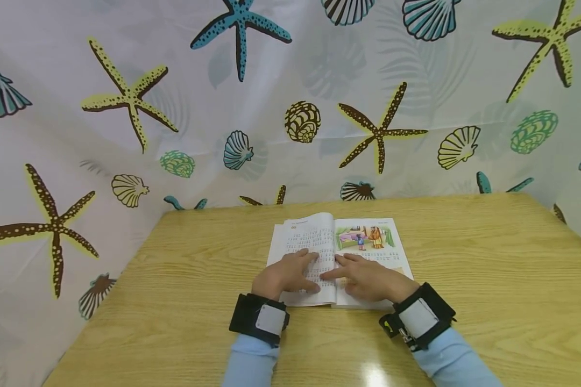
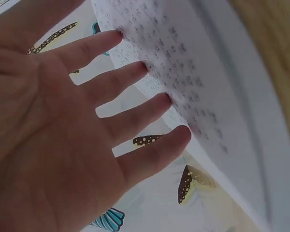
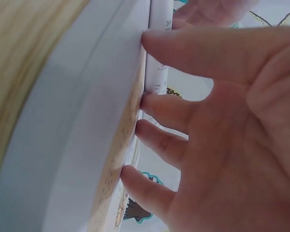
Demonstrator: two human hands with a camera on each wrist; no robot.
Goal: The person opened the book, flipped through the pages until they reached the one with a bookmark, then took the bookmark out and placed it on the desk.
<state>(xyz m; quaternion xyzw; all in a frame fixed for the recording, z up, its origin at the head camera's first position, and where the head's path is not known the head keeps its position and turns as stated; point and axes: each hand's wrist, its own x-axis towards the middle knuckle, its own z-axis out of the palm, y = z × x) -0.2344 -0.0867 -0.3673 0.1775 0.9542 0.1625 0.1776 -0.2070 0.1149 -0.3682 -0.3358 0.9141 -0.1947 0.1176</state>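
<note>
An open book lies on the wooden table, printed text on its left page and a coloured picture at the top of its right page. My left hand rests on the left page, and its fingers are spread with the tips on the paper in the left wrist view. On the right page lies my right hand, fingers extended toward the book's middle fold. Its fingertips touch the paper in the right wrist view. Near the fold the left page bulges upward.
The wooden table extends on both sides of the book. Behind it hangs a white cloth printed with starfish and shells, which also runs down the left side. Each wrist wears a black strap with a white plate.
</note>
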